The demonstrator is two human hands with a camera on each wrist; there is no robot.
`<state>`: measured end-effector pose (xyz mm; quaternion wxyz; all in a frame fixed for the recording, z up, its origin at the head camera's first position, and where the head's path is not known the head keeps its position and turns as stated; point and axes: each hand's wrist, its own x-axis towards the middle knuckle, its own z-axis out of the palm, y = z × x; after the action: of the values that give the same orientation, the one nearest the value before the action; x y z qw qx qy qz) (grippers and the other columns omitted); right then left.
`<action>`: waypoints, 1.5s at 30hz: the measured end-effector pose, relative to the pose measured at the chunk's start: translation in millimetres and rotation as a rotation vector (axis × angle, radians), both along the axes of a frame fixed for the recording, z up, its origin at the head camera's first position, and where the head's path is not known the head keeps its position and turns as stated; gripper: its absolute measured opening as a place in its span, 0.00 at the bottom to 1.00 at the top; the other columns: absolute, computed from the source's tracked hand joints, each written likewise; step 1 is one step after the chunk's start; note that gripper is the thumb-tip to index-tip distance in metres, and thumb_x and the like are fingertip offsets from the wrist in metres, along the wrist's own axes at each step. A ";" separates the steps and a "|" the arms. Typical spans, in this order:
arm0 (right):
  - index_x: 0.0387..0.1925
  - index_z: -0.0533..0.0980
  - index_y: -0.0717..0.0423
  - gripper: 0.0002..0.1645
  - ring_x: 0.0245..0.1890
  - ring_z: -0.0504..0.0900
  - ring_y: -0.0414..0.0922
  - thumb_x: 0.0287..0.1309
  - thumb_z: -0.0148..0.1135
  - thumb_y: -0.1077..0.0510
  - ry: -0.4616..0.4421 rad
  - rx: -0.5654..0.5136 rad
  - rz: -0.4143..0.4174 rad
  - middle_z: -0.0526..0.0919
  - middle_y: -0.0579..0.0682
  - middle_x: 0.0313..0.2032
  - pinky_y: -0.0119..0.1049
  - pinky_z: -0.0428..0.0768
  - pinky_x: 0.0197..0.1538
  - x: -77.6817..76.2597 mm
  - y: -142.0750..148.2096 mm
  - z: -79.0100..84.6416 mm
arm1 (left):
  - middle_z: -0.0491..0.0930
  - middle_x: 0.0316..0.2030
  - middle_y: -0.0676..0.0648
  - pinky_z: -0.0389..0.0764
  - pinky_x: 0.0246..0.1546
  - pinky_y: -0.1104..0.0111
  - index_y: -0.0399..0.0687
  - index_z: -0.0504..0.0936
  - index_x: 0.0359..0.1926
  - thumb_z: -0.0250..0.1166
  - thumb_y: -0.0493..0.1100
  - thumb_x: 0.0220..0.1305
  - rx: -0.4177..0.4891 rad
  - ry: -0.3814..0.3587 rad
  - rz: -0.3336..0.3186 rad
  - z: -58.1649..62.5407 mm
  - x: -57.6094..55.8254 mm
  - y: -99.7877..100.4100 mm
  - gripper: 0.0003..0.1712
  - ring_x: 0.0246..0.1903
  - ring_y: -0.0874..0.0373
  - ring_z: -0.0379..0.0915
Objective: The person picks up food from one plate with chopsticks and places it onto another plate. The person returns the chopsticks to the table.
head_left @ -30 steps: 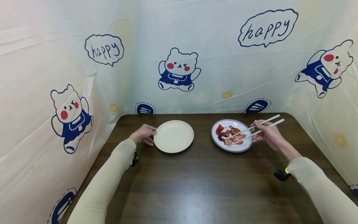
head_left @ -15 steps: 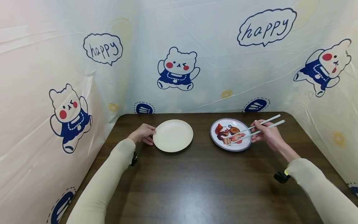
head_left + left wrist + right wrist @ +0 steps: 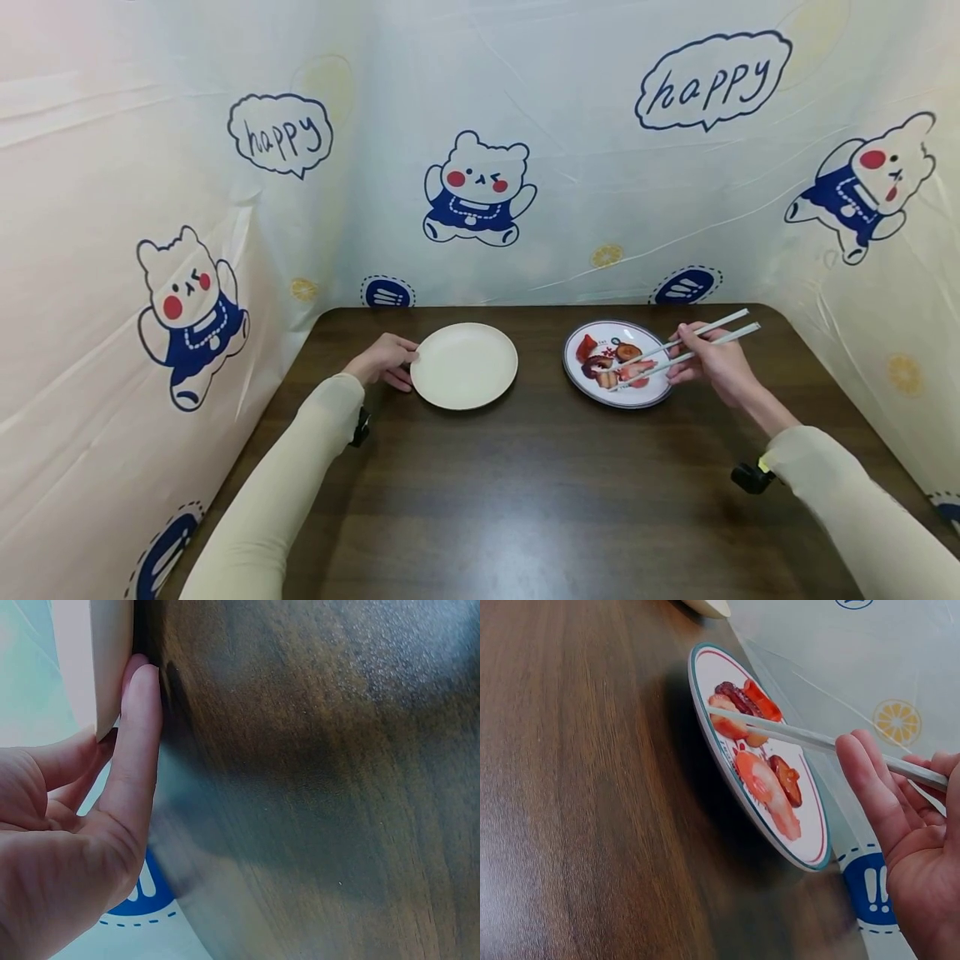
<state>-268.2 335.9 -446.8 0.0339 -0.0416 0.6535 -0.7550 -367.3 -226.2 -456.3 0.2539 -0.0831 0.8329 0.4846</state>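
My left hand (image 3: 382, 360) pinches the left rim of a plain cream plate (image 3: 465, 367); in the left wrist view the thumb and fingers (image 3: 136, 742) lie on either side of its edge. My right hand (image 3: 712, 358) grips a pair of pale chopsticks (image 3: 716, 323) that slant down to the left over a white plate with a dark rim (image 3: 630, 406). Several pieces of food lie on that plate, among them an orange-pink prawn-like piece (image 3: 769, 791), a dark red curled piece (image 3: 735, 696) and a brown piece (image 3: 786, 780). The chopstick tips reach a pale chunk (image 3: 727, 720); whether they grip it I cannot tell.
Both plates are near the far edge of a dark wooden table (image 3: 487, 483), with a gap between them. A pale printed curtain (image 3: 577, 192) surrounds the table behind and on both sides.
Little differs. The view shifts slightly, and my right hand with the chopsticks moves a touch to the left. The left hand stays at the cream plate's rim.
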 end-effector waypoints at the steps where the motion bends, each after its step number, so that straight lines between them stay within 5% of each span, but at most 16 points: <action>1: 0.46 0.79 0.62 0.16 0.25 0.90 0.51 0.78 0.59 0.51 0.003 -0.004 0.001 0.85 0.61 0.33 0.47 0.91 0.31 0.1 -0.6 -0.2 | 0.73 0.62 0.31 0.92 0.38 0.56 0.36 0.72 0.74 0.57 0.38 0.81 -0.001 -0.002 0.001 -0.7 0.1 0.1 0.25 0.34 0.47 0.87; 6: 0.47 0.78 0.66 0.17 0.24 0.89 0.51 0.79 0.58 0.52 0.008 0.011 0.003 0.85 0.59 0.32 0.46 0.91 0.30 2.7 -4.7 2.9 | 0.73 0.63 0.30 0.92 0.38 0.56 0.35 0.71 0.74 0.58 0.38 0.81 0.004 -0.009 -0.006 -3.1 1.0 -0.1 0.26 0.34 0.47 0.87; 25: 0.41 0.81 0.57 0.14 0.22 0.89 0.51 0.80 0.56 0.52 0.041 0.125 0.008 0.84 0.60 0.31 0.48 0.90 0.27 0.7 -16.3 15.0 | 0.73 0.63 0.30 0.92 0.38 0.56 0.36 0.71 0.74 0.58 0.37 0.81 0.009 0.001 -0.010 -1.6 1.8 1.2 0.26 0.33 0.48 0.86; 36: 0.45 0.79 0.62 0.17 0.23 0.89 0.51 0.81 0.55 0.51 0.079 0.277 0.035 0.85 0.59 0.32 0.48 0.90 0.28 0.0 -20.0 25.3 | 0.74 0.59 0.32 0.92 0.39 0.56 0.36 0.72 0.74 0.58 0.38 0.81 0.004 0.002 -0.003 2.8 1.7 1.3 0.25 0.34 0.48 0.86; 45: 0.43 0.77 0.68 0.19 0.24 0.90 0.53 0.81 0.56 0.52 0.091 0.214 -0.017 0.85 0.59 0.30 0.50 0.90 0.30 -1.3 -20.9 19.3 | 0.75 0.60 0.31 0.92 0.39 0.56 0.36 0.72 0.74 0.58 0.37 0.81 0.005 0.000 0.000 1.3 1.0 0.5 0.25 0.34 0.47 0.86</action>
<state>-269.6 315.0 -427.5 0.0020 -0.0664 0.7315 -0.6786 -366.3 -225.7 -454.9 0.2542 -0.0826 0.8318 0.4865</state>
